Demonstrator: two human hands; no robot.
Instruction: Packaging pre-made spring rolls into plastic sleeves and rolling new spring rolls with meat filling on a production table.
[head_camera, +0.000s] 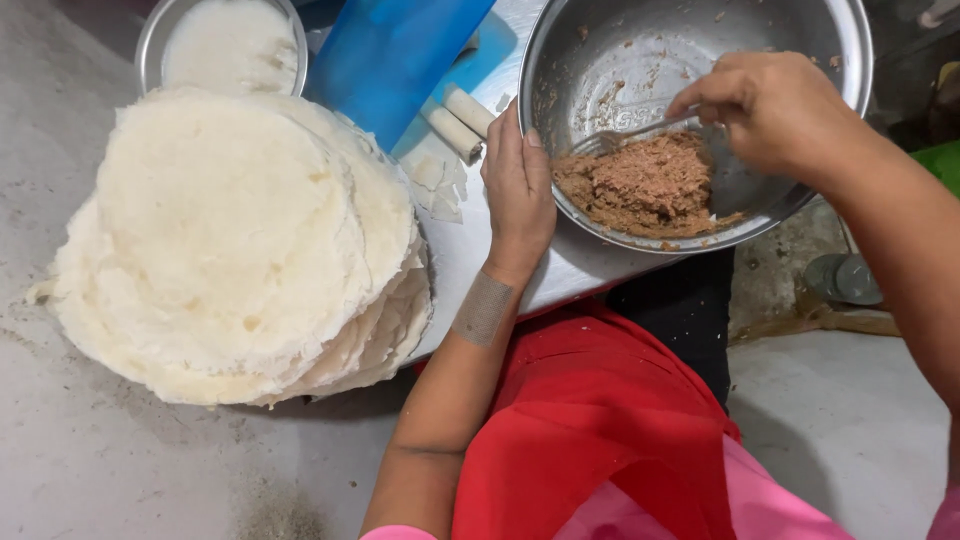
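A large steel bowl (800, 40) holds a mound of brown minced filling (640, 185). My right hand (775, 110) grips a metal fork (625, 135) whose tines dig into the filling. My left hand (517, 185) rests flat against the bowl's left rim, fingers together, with a tan bandage (483, 308) on its wrist. A tall stack of thin round white wrappers (235, 245) lies to the left on the metal surface (470, 255). Two rolled white wrappers (460, 122) lie beside a blue board (395, 55).
A small steel bowl (150, 40) of white liquid stands at the top left behind the wrapper stack. Torn wrapper scraps (438, 180) lie near the rolls. Red and pink clothing (590, 430) fills the lower middle. Grey floor (850, 420) surrounds the work area.
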